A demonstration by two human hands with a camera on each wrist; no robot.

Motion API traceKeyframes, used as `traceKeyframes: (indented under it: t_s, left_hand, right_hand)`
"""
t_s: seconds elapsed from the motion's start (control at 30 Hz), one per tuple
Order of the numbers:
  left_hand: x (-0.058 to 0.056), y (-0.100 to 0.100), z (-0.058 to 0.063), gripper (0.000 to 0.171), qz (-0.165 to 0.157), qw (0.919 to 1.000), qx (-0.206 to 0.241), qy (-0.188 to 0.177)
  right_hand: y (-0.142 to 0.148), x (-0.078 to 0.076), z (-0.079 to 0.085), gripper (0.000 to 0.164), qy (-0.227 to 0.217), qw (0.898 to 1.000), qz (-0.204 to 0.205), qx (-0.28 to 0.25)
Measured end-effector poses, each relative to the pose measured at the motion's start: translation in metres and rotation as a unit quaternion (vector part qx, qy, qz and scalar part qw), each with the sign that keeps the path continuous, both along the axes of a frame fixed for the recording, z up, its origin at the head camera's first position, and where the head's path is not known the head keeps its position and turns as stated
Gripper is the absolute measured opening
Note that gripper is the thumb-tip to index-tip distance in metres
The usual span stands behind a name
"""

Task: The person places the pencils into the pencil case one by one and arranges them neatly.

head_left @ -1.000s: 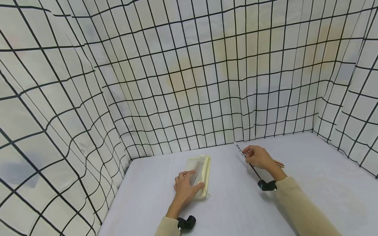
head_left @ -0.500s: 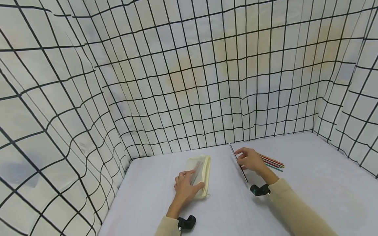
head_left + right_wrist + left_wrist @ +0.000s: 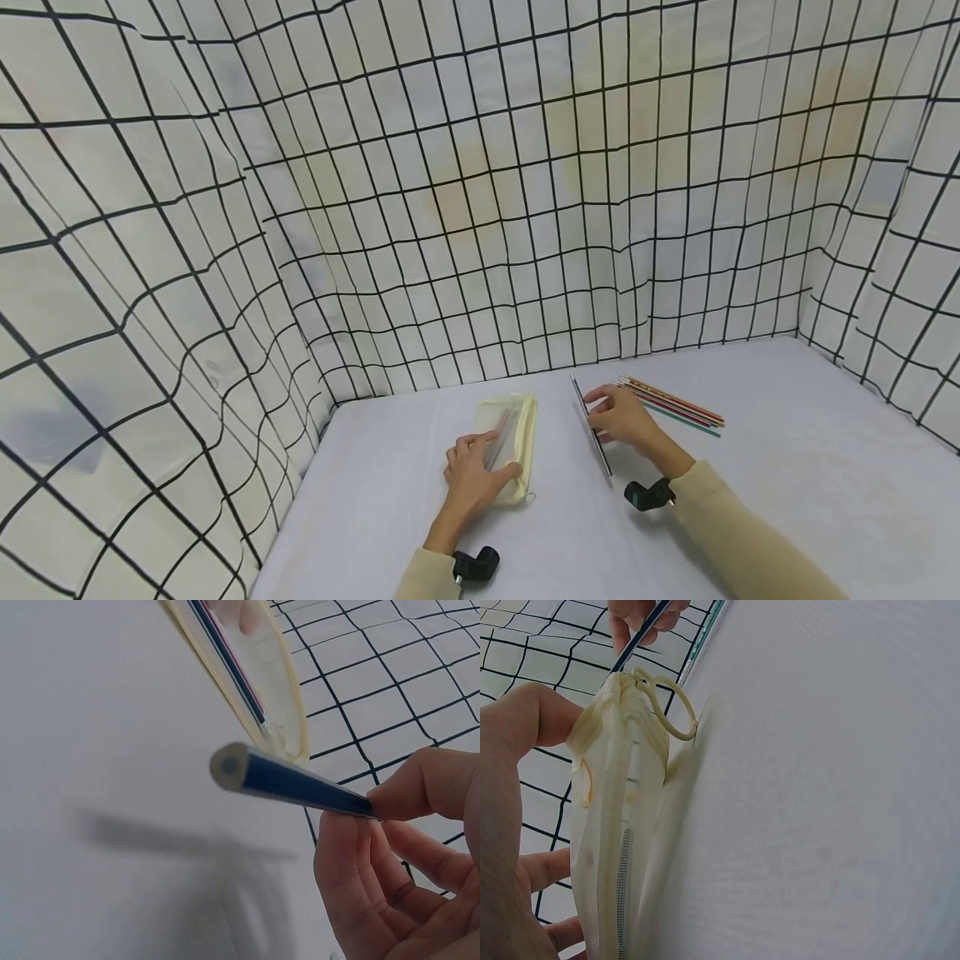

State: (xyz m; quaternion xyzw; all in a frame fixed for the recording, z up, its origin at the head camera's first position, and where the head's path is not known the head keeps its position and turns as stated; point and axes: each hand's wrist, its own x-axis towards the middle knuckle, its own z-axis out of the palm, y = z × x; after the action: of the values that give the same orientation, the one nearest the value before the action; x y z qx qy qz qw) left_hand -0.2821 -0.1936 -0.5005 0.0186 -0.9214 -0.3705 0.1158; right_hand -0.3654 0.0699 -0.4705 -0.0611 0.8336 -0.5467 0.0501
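My right hand (image 3: pixel 628 421) pinches a dark blue colored pencil (image 3: pixel 289 782) between thumb and fingers, above the white surface; its flat blunt end with a blue core faces the right wrist camera. To the left lies a pale yellow, see-through zippered pencil pouch (image 3: pixel 527 429). Inside it, pencils (image 3: pixel 232 664) with dark blue and pinkish sides show through. My left hand (image 3: pixel 471 477) grips the pouch, thumb at the zipper side and fingers on the other face. A yellow ring pull (image 3: pixel 676 712) hangs at the pouch's end in the left wrist view. Part of the pouch is hidden under the left hand.
Several colored pencils (image 3: pixel 678 407), orange, red and green among them, lie in a loose bundle right of my right hand. A white cloth (image 3: pixel 570 533) covers the table. White walls with a black grid (image 3: pixel 465 208) stand behind and at the sides.
My right hand has moved left with the blue colored pencil, away from the bundle and nearer the pouch. More of the bundle is uncovered. The left hand keeps its place on the pouch.
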Motion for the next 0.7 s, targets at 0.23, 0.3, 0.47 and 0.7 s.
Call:
traceKeyframes:
  t_s: [0.23, 0.3, 0.47, 0.7]
  left_hand:
    - [0.000, 0.000, 0.000, 0.071, 0.000, 1.0000, 0.006, 0.003]
    - [0.000, 0.000, 0.000, 0.071, 0.001, 1.0000, 0.005, 0.003]
    - [0.000, 0.000, 0.000, 0.071, 0.003, 1.0000, 0.004, 0.002]
    - [-0.002, 0.000, 0.000, 0.072, 0.006, 1.0000, -0.004, 0.000]
  right_hand:
    - [-0.013, 0.004, 0.000, 0.036, -0.036, 0.999, 0.008, -0.003]
    - [-0.017, 0.006, 0.000, 0.036, -0.042, 0.999, 0.009, -0.001]
    - [-0.024, 0.011, 0.000, 0.036, -0.059, 0.998, 0.020, -0.007]
    - [-0.034, 0.016, -0.004, 0.038, -0.096, 0.995, 0.029, -0.029]
